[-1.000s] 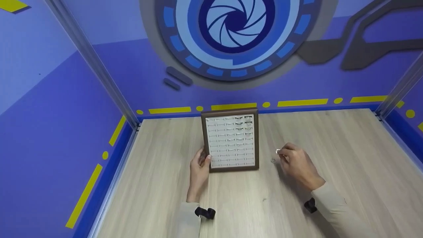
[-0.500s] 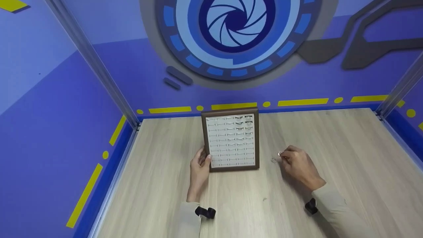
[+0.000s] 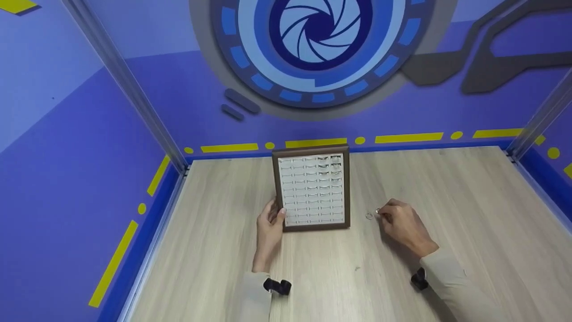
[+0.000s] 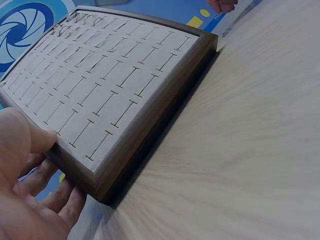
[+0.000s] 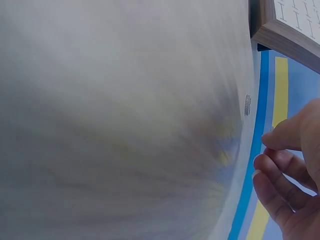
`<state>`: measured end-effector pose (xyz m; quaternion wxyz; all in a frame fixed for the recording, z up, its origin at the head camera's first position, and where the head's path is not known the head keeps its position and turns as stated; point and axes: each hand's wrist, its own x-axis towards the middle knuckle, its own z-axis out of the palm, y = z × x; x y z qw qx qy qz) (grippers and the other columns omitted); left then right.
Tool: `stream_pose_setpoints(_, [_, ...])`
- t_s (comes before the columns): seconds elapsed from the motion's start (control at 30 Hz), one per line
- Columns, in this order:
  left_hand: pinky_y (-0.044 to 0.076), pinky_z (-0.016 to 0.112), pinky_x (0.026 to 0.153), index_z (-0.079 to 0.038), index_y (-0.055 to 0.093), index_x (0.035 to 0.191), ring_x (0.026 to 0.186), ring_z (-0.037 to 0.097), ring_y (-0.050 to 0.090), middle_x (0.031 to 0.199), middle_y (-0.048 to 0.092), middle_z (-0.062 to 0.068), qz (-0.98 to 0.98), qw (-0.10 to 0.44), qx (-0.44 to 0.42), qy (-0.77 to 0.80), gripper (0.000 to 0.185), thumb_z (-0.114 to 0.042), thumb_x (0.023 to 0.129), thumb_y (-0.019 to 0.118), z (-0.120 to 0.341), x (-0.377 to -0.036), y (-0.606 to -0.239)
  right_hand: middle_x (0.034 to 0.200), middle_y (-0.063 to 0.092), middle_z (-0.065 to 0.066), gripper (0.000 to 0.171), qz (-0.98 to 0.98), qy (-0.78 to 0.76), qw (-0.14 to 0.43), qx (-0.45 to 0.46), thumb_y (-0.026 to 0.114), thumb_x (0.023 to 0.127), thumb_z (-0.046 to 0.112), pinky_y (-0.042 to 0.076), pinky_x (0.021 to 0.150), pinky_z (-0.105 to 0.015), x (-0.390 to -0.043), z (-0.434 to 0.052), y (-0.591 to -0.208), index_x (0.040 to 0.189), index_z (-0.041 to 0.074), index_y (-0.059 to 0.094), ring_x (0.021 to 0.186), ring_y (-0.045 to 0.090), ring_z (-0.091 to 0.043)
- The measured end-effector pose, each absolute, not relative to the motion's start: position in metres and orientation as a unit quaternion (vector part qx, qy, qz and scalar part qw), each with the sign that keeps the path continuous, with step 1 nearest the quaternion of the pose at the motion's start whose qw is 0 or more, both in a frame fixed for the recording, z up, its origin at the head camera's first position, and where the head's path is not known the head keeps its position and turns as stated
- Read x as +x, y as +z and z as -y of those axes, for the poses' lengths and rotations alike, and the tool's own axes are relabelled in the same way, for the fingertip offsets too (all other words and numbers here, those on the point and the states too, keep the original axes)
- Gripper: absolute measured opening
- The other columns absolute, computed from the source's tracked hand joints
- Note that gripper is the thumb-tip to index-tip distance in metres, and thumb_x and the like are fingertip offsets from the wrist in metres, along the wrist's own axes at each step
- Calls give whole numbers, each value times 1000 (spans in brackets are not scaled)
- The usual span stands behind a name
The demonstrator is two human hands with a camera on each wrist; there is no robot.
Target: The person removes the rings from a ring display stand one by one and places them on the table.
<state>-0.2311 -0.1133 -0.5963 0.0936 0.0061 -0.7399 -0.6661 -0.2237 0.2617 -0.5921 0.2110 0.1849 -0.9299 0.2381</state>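
A brown-framed ring display board (image 3: pixel 313 218) with a white slotted face stands propped up on the table. Several silvery rings (image 3: pixel 335 165) sit in its upper right slots. My left hand (image 3: pixel 269 232) grips the board's lower left edge, thumb on the front and fingers behind, as the left wrist view also shows. To the right of the board, my right hand (image 3: pixel 404 226) pinches a small ring (image 3: pixel 378 211) between thumb and fingertips, low over the table. A second ring (image 3: pixel 369 216) lies on the table just left of those fingertips; the right wrist view shows this loose ring (image 5: pixel 247 105) too.
The wood-grain table (image 3: pixel 214 250) is bounded by a blue back wall (image 3: pixel 402 107) and side walls with metal posts. A tiny dark mark (image 3: pixel 357 269) is on the tabletop between the forearms. Black straps circle both wrists.
My right hand has lowered a little with the pinched ring, closer to the tabletop and slightly rightward. The left hand and board stay still.
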Motion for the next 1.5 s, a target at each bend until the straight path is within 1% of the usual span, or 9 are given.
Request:
stream_pose_setpoints(0.27, [49, 47, 120, 1, 51, 154, 140, 38, 59, 148, 62, 24, 741, 93, 2, -665, 49, -5, 107, 62, 112, -232, -596, 87, 75, -11, 11, 938, 239, 189, 168, 78, 84, -8, 63, 63, -41, -225, -259, -595, 91, -1, 83, 75, 73, -25])
stream_pose_setpoints(0.47, [50, 47, 120, -2, 51, 155, 139, 38, 60, 148, 62, 23, 736, 84, 14, -672, 50, -6, 106, 63, 112, -231, -595, 86, 75, -11, 11, 942, 237, 176, 158, 78, 85, -8, 63, 62, -41, -226, -257, -596, 92, -1, 84, 75, 73, -24])
stream_pose_setpoints(0.73, [49, 47, 120, -1, 49, 156, 142, 40, 57, 152, 58, 25, 736, 80, 13, -672, 52, -7, 107, 62, 112, -230, -595, 85, 74, -11, 11, 946, 233, 167, 153, 78, 84, -9, 63, 63, -42, -226, -258, -595, 91, -2, 84, 74, 72, -24])
stream_pose_setpoints(0.9, [49, 48, 120, -2, 50, 156, 140, 39, 58, 151, 60, 24, 735, 79, 16, -674, 51, -9, 107, 62, 113, -231, -596, 83, 73, -10, 13, 946, 234, 162, 153, 77, 84, -9, 63, 62, -41, -226, -260, -594, 90, -1, 84, 73, 71, -23])
stream_pose_setpoints(1.13, [48, 49, 121, 3, 49, 155, 140, 40, 58, 149, 60, 27, 740, 99, -1, -666, 52, -5, 106, 63, 113, -233, -598, 83, 73, -9, 12, 948, 224, 158, 161, 76, 85, -9, 59, 58, -34, -226, -262, -593, 89, -1, 83, 70, 67, -17])
stream_pose_setpoints(1.37, [50, 48, 119, 3, 50, 154, 138, 40, 61, 147, 62, 26, 742, 100, 0, -663, 51, -5, 105, 64, 113, -233, -598, 83, 72, -10, 10, 951, 222, 149, 156, 76, 85, -8, 59, 59, -35, -225, -262, -592, 89, -1, 83, 70, 66, -17])
stream_pose_setpoints(1.5, [52, 46, 117, 3, 50, 154, 136, 39, 62, 147, 62, 26, 738, 98, -1, -668, 52, -6, 106, 64, 113, -234, -598, 81, 71, -8, 8, 952, 219, 147, 155, 77, 87, -6, 57, 58, -34, -225, -261, -590, 89, -1, 82, 69, 63, -15])
